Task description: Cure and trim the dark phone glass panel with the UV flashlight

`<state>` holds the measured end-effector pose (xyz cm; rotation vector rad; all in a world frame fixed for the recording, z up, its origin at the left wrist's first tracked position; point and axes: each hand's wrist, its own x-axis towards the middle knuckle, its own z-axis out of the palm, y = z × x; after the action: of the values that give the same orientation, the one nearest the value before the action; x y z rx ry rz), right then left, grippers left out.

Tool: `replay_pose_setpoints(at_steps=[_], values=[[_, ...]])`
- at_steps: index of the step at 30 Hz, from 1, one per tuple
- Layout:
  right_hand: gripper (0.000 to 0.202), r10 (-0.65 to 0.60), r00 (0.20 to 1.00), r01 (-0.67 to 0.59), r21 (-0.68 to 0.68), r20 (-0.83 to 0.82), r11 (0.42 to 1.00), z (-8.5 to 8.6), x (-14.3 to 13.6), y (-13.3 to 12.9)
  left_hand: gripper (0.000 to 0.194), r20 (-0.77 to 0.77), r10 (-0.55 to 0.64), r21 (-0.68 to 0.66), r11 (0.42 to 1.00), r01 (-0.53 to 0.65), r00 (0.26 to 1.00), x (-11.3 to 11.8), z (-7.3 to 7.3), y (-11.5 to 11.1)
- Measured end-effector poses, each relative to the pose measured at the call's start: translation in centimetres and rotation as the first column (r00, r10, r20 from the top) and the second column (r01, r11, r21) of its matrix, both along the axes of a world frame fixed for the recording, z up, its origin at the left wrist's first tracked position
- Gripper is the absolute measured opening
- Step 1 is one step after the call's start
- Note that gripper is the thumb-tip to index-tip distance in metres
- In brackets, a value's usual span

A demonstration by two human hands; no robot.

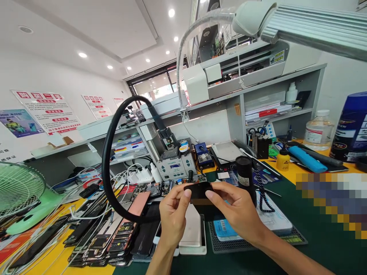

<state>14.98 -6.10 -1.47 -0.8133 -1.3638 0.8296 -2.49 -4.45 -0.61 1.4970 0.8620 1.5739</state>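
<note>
My left hand (173, 212) and my right hand (236, 204) hold a thin, glossy black phone screen (201, 194) between them, above the workbench. Thumbs press its near face at the two upper corners, with the fingers curled behind it. A brownish band crosses the panel, and its lower part merges with dark things behind. Below my left hand lies a pale, slim slab (191, 231) in a white tray. A blue packet (225, 229) rests on a dark perforated mat (233, 246) under my right hand.
Stacked phone parts (123, 236) and tangled white cables fill the left, near a green fan (24, 202). A black hose (106, 160) arches left of my hands. A repair station (177, 168) stands behind; a black cylinder (243, 172) and bottles (319, 130) are at right.
</note>
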Motion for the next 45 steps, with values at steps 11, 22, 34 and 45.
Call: replay_pose_setpoints(at_steps=[11, 22, 34, 45], values=[[0.033, 0.046, 0.999, -0.047, -0.051, -0.028, 0.998, 0.7, 0.1, -0.3, 0.033, -0.022, -0.004, -0.065, 0.998, 0.003, 1.000, 0.3, 0.6, 0.0], [0.040, 0.146, 0.979, -0.164, -0.127, -0.140, 0.978, 1.2, 0.3, 0.1, 0.031, 0.040, -0.127, -0.189, 0.973, 0.132, 0.991, 0.2, 0.3, 0.5], [0.046, 0.136, 0.985, -0.152, -0.171, -0.104, 0.973, 1.0, 0.5, 0.5, 0.041, 0.029, -0.100, -0.199, 0.974, 0.104, 0.995, 0.2, 0.3, 0.6], [0.041, 0.114, 0.988, -0.130, -0.169, -0.101, 0.977, 0.7, 0.5, 0.4, 0.040, -0.040, -0.094, -0.164, 0.983, 0.087, 0.995, 0.4, 0.7, 0.3]])
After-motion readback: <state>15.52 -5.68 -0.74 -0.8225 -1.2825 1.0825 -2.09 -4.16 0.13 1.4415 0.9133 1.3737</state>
